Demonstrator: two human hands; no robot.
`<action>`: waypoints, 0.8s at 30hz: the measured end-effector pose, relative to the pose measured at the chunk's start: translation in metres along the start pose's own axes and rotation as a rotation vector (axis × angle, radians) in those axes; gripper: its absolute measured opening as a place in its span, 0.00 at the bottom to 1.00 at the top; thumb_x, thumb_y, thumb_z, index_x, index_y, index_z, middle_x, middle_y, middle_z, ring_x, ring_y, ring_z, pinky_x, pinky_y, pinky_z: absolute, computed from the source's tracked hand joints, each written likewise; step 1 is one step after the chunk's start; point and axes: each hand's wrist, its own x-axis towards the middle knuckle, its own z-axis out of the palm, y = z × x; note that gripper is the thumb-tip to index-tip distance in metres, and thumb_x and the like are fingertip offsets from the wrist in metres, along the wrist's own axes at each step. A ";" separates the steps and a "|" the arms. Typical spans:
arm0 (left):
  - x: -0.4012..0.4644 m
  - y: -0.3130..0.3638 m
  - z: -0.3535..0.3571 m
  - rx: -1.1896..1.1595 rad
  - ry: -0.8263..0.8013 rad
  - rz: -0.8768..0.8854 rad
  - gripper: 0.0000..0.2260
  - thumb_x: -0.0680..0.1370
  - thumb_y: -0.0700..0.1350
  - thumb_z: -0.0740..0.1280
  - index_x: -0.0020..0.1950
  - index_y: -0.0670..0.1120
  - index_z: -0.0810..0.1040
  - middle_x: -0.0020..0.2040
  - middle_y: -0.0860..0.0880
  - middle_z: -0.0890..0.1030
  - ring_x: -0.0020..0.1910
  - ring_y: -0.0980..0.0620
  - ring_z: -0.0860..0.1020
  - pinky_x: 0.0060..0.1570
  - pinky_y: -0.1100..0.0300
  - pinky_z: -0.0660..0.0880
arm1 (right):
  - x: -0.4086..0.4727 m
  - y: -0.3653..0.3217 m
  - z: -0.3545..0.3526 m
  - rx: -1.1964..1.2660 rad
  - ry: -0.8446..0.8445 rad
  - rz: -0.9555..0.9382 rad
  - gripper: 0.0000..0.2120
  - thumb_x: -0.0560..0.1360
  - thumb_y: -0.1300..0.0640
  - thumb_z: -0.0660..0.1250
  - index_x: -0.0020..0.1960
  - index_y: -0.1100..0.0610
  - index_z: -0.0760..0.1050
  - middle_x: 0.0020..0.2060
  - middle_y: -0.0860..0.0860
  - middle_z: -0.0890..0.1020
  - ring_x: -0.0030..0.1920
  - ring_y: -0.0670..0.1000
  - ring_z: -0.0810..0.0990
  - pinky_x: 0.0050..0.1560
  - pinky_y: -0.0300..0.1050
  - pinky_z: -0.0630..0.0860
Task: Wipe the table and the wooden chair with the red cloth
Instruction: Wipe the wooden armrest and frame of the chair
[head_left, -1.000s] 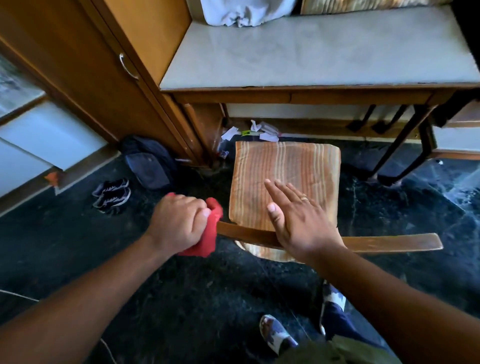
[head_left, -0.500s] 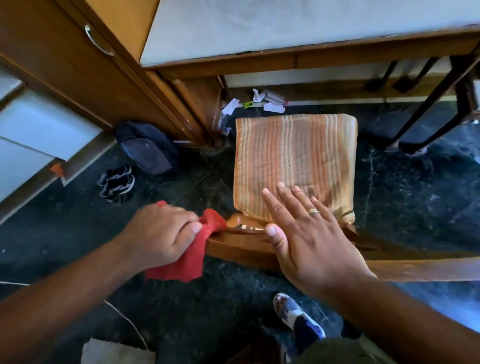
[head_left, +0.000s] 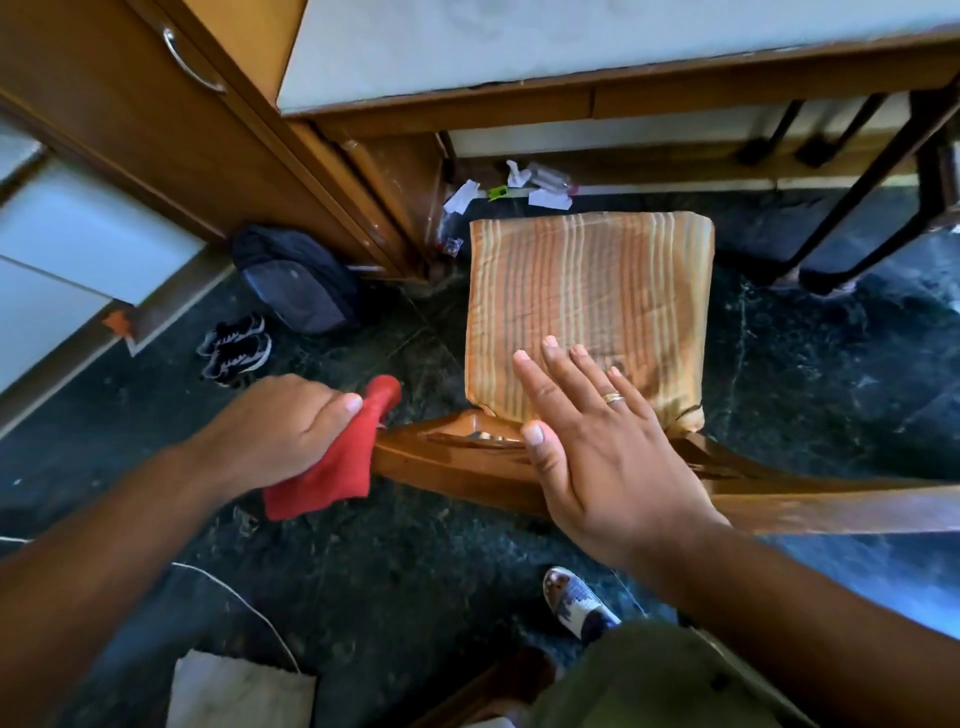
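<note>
Head view: the left hand is closed around the red cloth, pressing it against the left end of the wooden chair top rail. The right hand lies flat with fingers spread, over the rail and the striped cushion. The table stands beyond the chair. Compared with half a second ago, the cloth hangs lower below the fist, and both hands sit much where they were.
</note>
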 end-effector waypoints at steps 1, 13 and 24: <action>0.001 0.021 0.002 0.094 0.046 0.072 0.29 0.78 0.61 0.42 0.37 0.50 0.78 0.28 0.52 0.73 0.33 0.48 0.79 0.38 0.49 0.76 | 0.000 0.001 0.000 0.023 0.033 -0.024 0.28 0.82 0.39 0.36 0.80 0.45 0.43 0.80 0.49 0.51 0.79 0.48 0.45 0.78 0.52 0.44; -0.028 0.152 0.028 -0.055 0.373 0.276 0.21 0.80 0.62 0.56 0.60 0.50 0.78 0.56 0.51 0.82 0.54 0.49 0.79 0.54 0.52 0.74 | -0.016 0.030 -0.035 0.741 0.071 0.114 0.23 0.78 0.39 0.52 0.61 0.48 0.78 0.56 0.45 0.83 0.58 0.44 0.79 0.59 0.51 0.77; -0.052 0.199 0.048 0.079 0.289 -0.011 0.46 0.67 0.76 0.58 0.68 0.39 0.69 0.65 0.38 0.76 0.67 0.35 0.72 0.71 0.36 0.60 | 0.021 0.012 -0.070 0.065 -0.862 0.041 0.30 0.74 0.59 0.68 0.72 0.43 0.65 0.65 0.43 0.75 0.65 0.48 0.72 0.69 0.53 0.66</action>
